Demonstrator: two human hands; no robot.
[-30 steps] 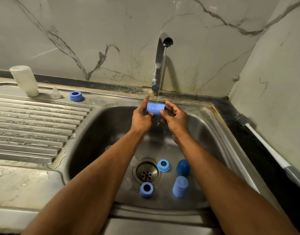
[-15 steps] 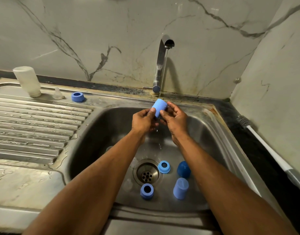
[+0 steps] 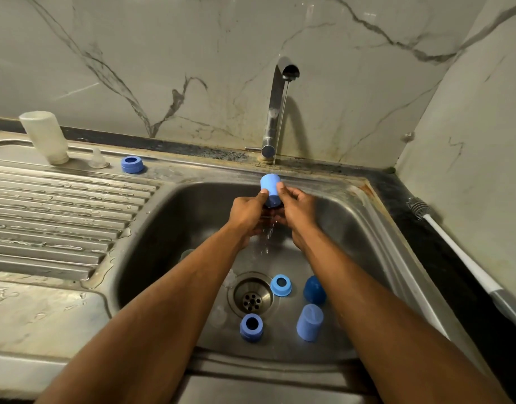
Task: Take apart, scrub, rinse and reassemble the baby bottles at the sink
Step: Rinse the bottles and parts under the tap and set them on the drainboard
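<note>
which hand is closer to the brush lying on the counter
Right. The right hand holds the blue cap under the tap, on the side toward the brush; the left hand grips the cap from the far side.

Nothing readable is showing up anywhere here, no text, brand, number or sign on anything in view.

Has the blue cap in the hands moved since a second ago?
Yes. The blue cap has turned from lying sideways to closed end up under the tap, held by the left hand and right hand.
</note>
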